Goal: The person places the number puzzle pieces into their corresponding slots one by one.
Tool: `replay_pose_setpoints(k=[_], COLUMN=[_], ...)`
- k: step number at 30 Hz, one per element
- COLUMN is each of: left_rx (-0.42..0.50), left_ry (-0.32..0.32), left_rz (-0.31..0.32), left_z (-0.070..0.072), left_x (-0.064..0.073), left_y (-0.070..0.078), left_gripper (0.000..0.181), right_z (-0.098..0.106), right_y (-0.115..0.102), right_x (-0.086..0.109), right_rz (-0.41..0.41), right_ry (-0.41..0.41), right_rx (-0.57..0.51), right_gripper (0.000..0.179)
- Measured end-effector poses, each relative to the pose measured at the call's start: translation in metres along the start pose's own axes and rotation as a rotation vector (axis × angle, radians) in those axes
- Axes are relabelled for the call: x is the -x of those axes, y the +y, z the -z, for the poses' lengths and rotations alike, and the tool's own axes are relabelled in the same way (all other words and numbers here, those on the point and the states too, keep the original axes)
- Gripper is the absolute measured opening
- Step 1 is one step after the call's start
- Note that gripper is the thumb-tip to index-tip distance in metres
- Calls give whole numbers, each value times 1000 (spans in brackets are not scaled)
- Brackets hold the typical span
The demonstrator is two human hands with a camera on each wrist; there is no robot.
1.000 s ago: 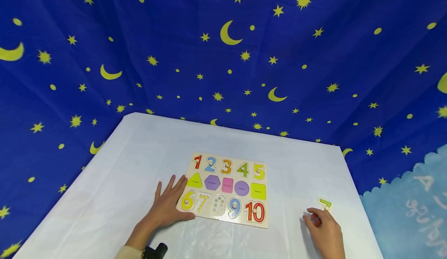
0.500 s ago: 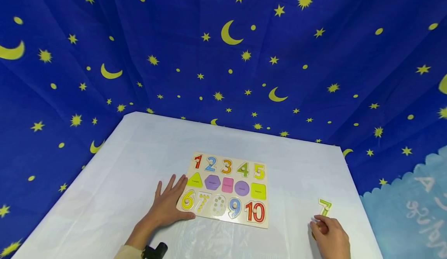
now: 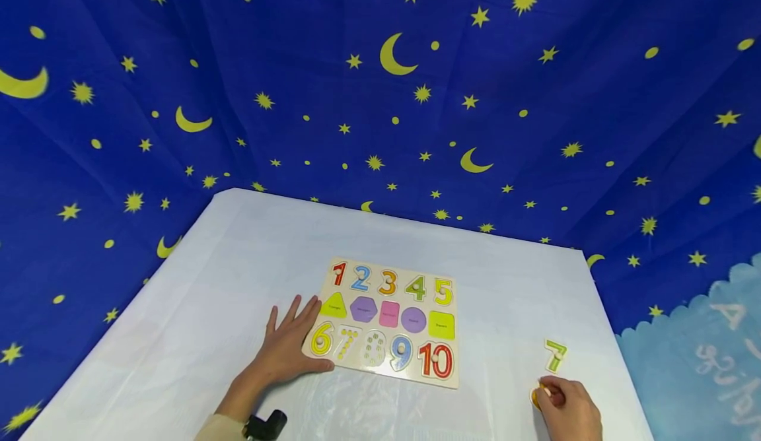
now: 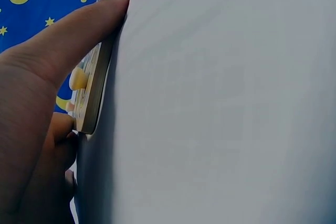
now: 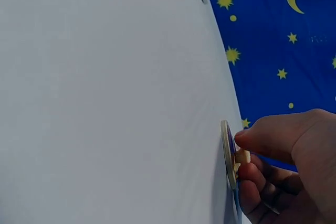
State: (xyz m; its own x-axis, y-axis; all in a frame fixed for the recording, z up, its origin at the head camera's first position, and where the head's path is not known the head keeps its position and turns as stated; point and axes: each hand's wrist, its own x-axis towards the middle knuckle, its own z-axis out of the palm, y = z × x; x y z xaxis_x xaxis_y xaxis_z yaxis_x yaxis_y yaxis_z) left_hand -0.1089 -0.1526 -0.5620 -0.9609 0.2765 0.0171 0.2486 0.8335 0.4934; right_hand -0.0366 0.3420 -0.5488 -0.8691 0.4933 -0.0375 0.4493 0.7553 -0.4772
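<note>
A wooden number puzzle board (image 3: 380,375) lies on the white table. My left hand (image 3: 287,350) rests at its left side, fingers spread along the edge and thumb on the near edge. In the left wrist view the thumb (image 4: 84,27) presses the board's rim. At the right, my right hand (image 3: 573,409) pinches an orange puzzle piece (image 3: 537,397), mostly hidden by the fingers. The right wrist view shows this piece (image 5: 228,153) edge-on, thumb and fingers at its wooden knob (image 5: 242,156). Just beyond that hand lies a green number 7 piece (image 3: 555,354).
Knobbed number pieces such as the red 10 (image 3: 436,360) and blue 9 (image 3: 401,352) sit in the board. The 7 recess (image 3: 347,343) and 8 recess (image 3: 374,348) show printed patterns. A blue star-and-moon cloth (image 3: 333,84) hangs behind the table (image 3: 499,282).
My right hand has moved from the green 7 piece toward the near side and now pinches the orange piece. The green 7 is turned slightly and fully visible. My left hand stays on the board.
</note>
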Motion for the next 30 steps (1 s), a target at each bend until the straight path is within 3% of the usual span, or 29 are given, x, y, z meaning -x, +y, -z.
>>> replay_pose_setpoints(k=[9,17,30], left_rx=[-11,-7,-16], left_ry=[3,-6,2], left_rz=[0,23,9], left_z=[2,0,1], left_x=[-2,-1,1], left_y=[1,2,1], left_gripper=[125,126,125], right_z=[1,6,1], right_y=[3,1,-11], right_x=[-1,-1,-1], right_rz=[-22,-43,-16], right_ry=[-23,-100,-35], right_rx=[-5,21,16], right_gripper=[26,31,25])
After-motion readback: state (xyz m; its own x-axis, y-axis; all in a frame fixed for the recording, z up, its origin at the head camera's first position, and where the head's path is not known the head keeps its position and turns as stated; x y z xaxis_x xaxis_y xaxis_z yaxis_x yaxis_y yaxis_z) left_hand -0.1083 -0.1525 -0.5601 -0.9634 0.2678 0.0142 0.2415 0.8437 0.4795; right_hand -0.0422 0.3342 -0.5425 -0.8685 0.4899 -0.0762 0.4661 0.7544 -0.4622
